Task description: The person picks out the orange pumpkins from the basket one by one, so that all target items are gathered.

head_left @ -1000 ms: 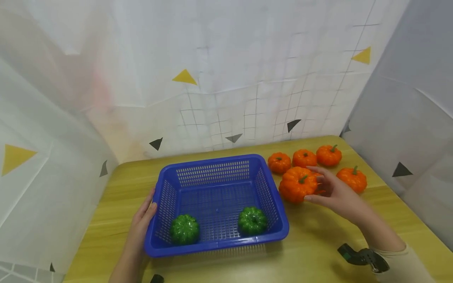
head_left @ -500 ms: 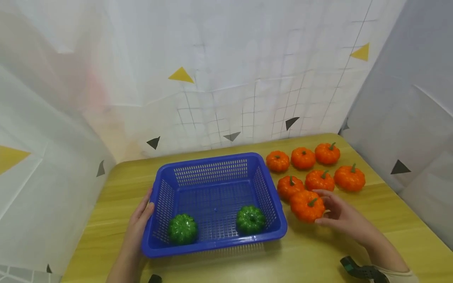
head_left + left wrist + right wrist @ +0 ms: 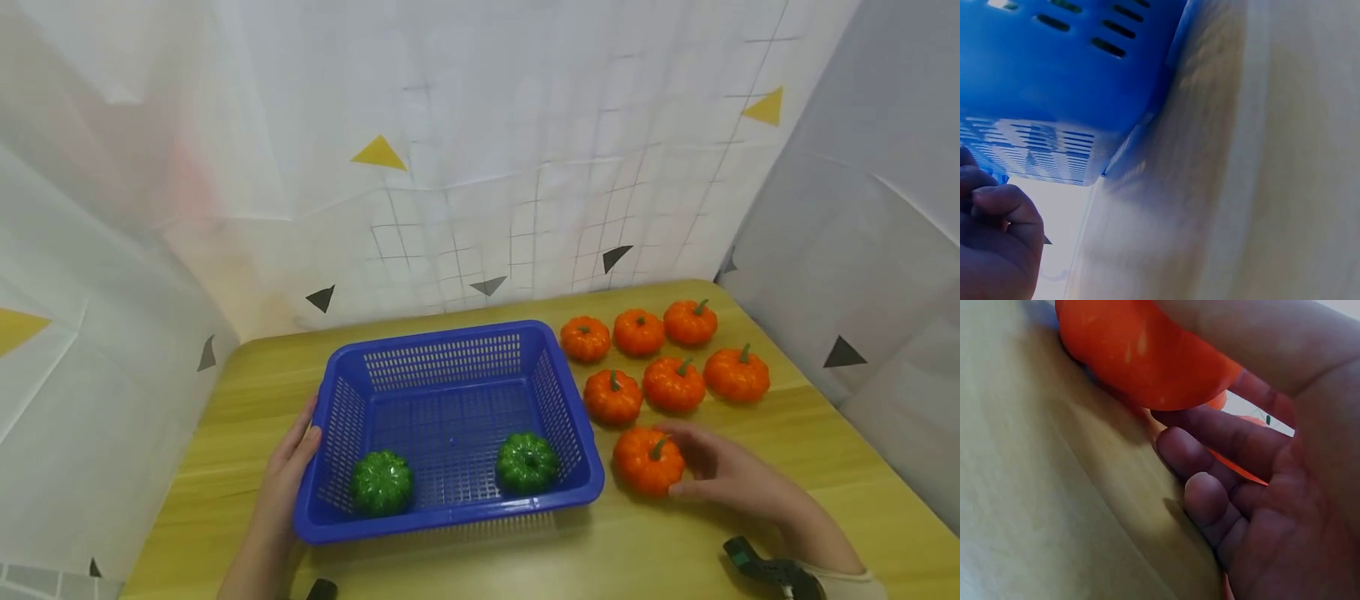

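Observation:
My right hand [image 3: 731,479] grips an orange toy pumpkin [image 3: 647,462] with a green stem, just right of the basket's near right corner. In the right wrist view, the thumb lies along one side of this pumpkin [image 3: 1141,356] and fingertips reach under the other, close over the wood. My left hand [image 3: 281,479] holds the blue plastic basket [image 3: 450,517] by its left rim. The left wrist view has curled fingers [image 3: 1007,209] at the basket's slotted wall [image 3: 1041,147]. Inside the basket sit two green pumpkins, one near left [image 3: 382,483] and one near right [image 3: 527,463].
Several other orange pumpkins stand in two rows right of the basket, including a back-left one [image 3: 585,339] and a front-middle one [image 3: 673,384]. The wooden table [image 3: 525,567] meets a white patterned sheet [image 3: 465,167] behind, with more sheeting at both sides.
My right hand has moved the orange pumpkin nearer to me and down to the table, in front of the two rows. The left hand keeps its place on the basket.

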